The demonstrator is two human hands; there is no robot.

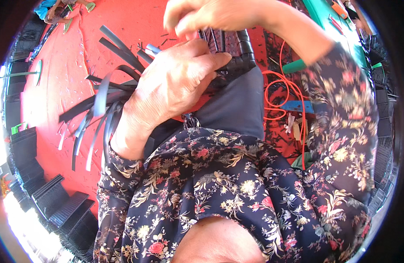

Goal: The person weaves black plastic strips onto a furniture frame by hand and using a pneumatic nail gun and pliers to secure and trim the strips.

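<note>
Across lap [232, 107], black woven piece [245, 44]: edge wrapped at right, many strips [77, 108] loose at left, so seemingly part-done. Left hand [171, 81] curled over it, grip hidden; right hand [215, 16] blurred, fingers bent, cannot tell if pinching.

Across the lap [237, 103]: woven piece [245, 47], left hand [169, 83] at its left side | just ahead: right hand [210, 17] | left: strips [101, 97] fanning outward | right: cord [303, 140] looped over floor | far left: stacked basketwork [66, 204] | ahead left: another person [53, 15]
</note>
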